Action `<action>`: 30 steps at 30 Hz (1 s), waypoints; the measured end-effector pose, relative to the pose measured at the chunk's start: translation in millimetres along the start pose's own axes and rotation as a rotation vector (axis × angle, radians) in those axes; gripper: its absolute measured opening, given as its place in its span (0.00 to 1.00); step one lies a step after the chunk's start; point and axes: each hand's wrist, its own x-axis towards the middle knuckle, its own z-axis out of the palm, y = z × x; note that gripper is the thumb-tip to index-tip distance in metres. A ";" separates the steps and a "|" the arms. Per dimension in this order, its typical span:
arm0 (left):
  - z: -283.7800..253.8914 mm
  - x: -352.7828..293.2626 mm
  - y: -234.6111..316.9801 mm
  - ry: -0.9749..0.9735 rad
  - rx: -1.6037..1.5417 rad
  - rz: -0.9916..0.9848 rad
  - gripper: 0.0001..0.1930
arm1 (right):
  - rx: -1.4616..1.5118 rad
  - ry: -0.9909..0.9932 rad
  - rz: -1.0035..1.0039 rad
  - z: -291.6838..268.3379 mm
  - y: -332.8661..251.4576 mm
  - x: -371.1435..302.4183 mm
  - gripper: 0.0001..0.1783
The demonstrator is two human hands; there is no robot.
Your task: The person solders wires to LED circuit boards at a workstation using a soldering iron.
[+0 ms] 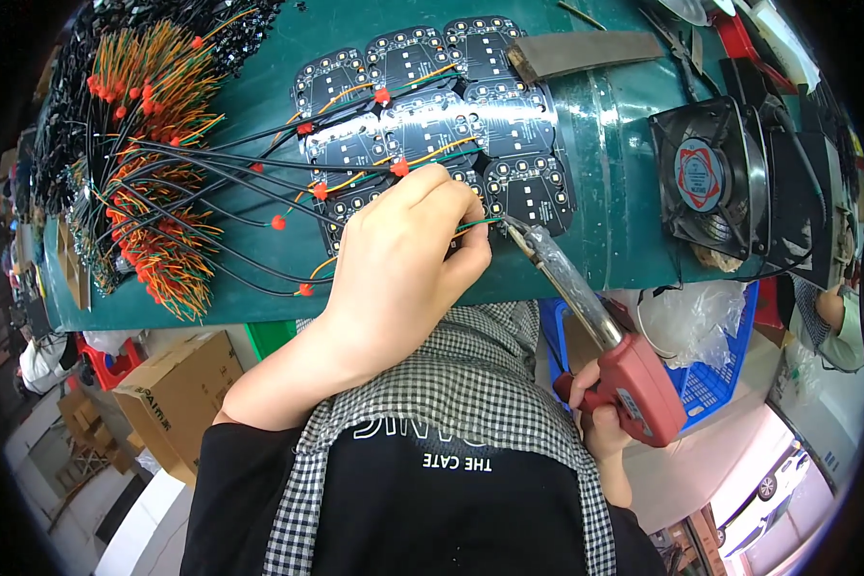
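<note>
My left hand (403, 254) rests on the green table top (614, 230), pinching a thin green and orange wire (477, 226) at the near edge of a panel of black circuit boards (422, 91). In my right hand (597, 427) is the red grip of a soldering gun (634, 384). Its long metal barrel reaches up and left, and its tip (511, 224) meets the end of the wire beside my left fingertips. Black cables with red sleeves (398, 168) run from the boards leftward.
Bundles of orange, green and black wires (154, 163) lie heaped at the left of the table. A black square fan (710, 178) stands at the right. A grey strip (586, 53) lies above the boards. Below the table are a cardboard box (178, 394) and a blue basket (715, 384).
</note>
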 end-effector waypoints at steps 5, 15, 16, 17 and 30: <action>-0.2 0.3 0.4 -0.010 0.007 -0.010 0.06 | 0.078 -0.038 0.052 -12.2 11.7 -3.1 0.38; -0.8 0.6 0.3 -0.017 0.011 -0.014 0.06 | 0.285 -0.033 0.063 -3.8 -1.8 -3.8 0.35; -0.6 0.6 0.4 -0.017 0.012 -0.014 0.06 | 0.286 -0.033 0.064 -4.4 -0.6 -4.4 0.35; -0.7 0.9 0.5 -0.021 0.003 -0.015 0.05 | 0.289 -0.038 0.070 -5.5 0.8 -5.8 0.35; -0.6 1.6 -1.9 -0.013 -0.012 0.005 0.06 | 0.191 0.039 0.092 -3.0 -3.9 -1.8 0.44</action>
